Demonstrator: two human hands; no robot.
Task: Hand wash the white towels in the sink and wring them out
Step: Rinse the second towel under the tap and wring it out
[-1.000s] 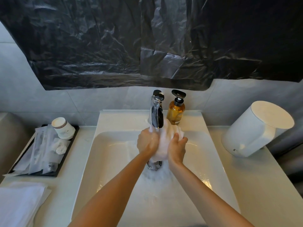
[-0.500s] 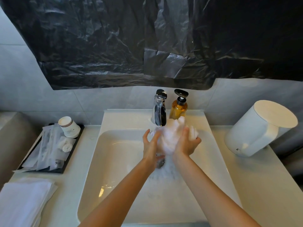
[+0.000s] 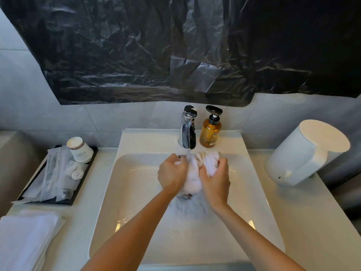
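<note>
Grips white towel (image 3: pixel 195 171) in left hand (image 3: pixel 172 173) and right hand (image 3: pixel 214 180), fingers curled tight — under running faucet (image 3: pixel 188 132), over sink (image 3: pixel 136 192).

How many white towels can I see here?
2 visible. The wet towel is bunched between the left hand and right hand under the running tap, over the sink. The folded towel lies on the counter, near left; that pile may hide more.
</note>
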